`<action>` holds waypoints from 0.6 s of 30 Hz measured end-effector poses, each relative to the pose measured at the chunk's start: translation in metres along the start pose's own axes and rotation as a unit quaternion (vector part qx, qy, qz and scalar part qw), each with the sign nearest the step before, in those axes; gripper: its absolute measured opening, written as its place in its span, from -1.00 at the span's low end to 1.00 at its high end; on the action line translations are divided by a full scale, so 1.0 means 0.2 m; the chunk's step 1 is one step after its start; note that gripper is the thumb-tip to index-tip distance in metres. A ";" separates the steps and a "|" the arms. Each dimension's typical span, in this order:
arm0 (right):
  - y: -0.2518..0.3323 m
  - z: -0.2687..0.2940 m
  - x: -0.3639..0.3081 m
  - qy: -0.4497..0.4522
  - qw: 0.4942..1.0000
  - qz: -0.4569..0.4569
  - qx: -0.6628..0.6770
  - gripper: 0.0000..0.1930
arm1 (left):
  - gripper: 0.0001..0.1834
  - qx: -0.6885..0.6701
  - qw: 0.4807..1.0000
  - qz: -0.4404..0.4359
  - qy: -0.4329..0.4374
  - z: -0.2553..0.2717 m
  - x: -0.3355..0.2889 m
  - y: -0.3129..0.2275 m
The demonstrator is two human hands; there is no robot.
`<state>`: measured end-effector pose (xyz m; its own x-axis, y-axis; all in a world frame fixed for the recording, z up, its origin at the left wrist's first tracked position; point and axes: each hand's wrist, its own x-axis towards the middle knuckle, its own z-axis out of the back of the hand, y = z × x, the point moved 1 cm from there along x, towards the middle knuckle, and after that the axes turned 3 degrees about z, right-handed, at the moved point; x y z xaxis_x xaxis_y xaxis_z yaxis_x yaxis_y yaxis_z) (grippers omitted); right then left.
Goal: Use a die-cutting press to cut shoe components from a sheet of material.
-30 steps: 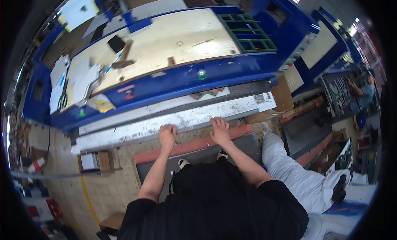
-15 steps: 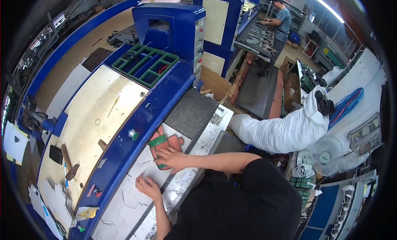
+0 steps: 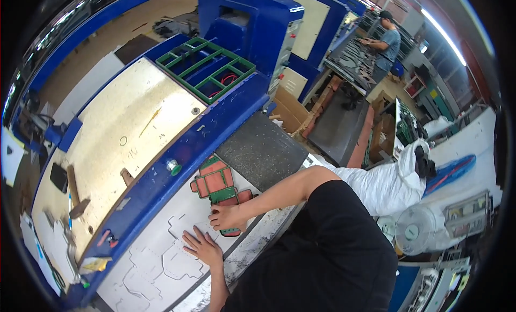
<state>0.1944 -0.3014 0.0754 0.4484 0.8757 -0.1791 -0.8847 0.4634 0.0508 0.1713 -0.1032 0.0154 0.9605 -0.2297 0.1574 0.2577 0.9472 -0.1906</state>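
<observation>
A cutting die (image 3: 221, 182) with pink-red foam and green edges lies on a large white sheet (image 3: 177, 229). My right hand (image 3: 226, 217) grips its near end, fingers bent over the edge; part of the die is hidden under that hand. Just to the left and nearer to me, my left hand (image 3: 205, 248) rests flat on the sheet with fingers spread. Cut outlines run across the sheet around and below my left hand.
A blue press beam (image 3: 177, 151) runs along the sheet's left side, with a hammer (image 3: 75, 191) on its pale top and a green frame (image 3: 207, 67) farther back. A black cutting pad (image 3: 263, 148) extends beyond the die. A person (image 3: 388, 43) works at a far table.
The view has shifted. My left hand has gone from curled fingers to lying flat and spread. My right hand has moved from atop the die to its near end, exposing more of it.
</observation>
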 end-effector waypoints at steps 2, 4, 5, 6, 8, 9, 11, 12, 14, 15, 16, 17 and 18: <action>-0.05 0.06 0.00 -0.007 0.998 0.027 0.061 -0.22 | -0.46 -0.013 1.000 0.001 0.009 -0.01 0.02 -0.01; -0.11 0.12 -0.02 -0.014 0.994 0.034 0.104 -0.25 | -0.46 -0.029 0.999 0.010 0.012 -0.03 0.04 -0.01; -0.13 0.16 -0.01 0.001 0.993 0.044 0.109 -0.28 | -0.46 -0.027 0.998 0.024 0.051 -0.05 0.06 0.01; -0.16 0.20 -0.03 -0.031 0.989 0.048 0.135 -0.31 | -0.47 0.000 1.000 0.015 0.018 -0.06 0.06 0.00; -0.19 0.27 -0.06 -0.026 0.988 0.063 0.138 -0.26 | -0.45 0.005 0.999 0.043 0.018 -0.07 0.06 0.02; -0.20 0.31 -0.07 -0.049 0.986 0.065 0.142 -0.21 | -0.46 0.006 0.998 0.049 0.030 -0.07 0.07 0.03; -0.20 0.35 -0.11 -0.090 0.984 0.067 0.137 -0.18 | -0.46 0.001 0.999 0.038 0.007 -0.06 0.08 0.04; -0.19 0.36 -0.12 -0.098 0.984 0.062 0.133 -0.17 | -0.46 -0.005 0.999 0.031 -0.012 -0.04 0.08 0.04; -0.16 0.33 -0.13 -0.107 0.985 0.054 0.127 -0.16 | -0.45 -0.002 1.000 0.027 -0.014 -0.01 0.09 0.04; -0.14 0.31 -0.12 -0.100 0.986 0.031 0.133 -0.16 | -0.48 -0.012 0.999 0.020 -0.021 0.01 0.09 0.04; -0.13 0.27 -0.12 -0.087 0.986 0.002 0.144 -0.16 | -0.51 -0.016 1.000 0.007 -0.008 0.02 0.09 0.04; -0.10 0.23 -0.11 -0.093 0.986 0.001 0.137 -0.16 | -0.51 -0.026 0.999 0.008 -0.029 0.05 0.10 0.05; -0.06 0.18 -0.10 -0.089 0.985 -0.045 0.138 -0.16 | -0.55 -0.126 0.990 0.031 -0.050 0.07 0.09 0.07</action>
<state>0.2001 -0.3198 0.1140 0.5600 0.8282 -0.0209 -0.7832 0.5375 0.3125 0.1910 -0.0907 0.0299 0.9635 -0.1369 0.2299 0.2279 0.8700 -0.4372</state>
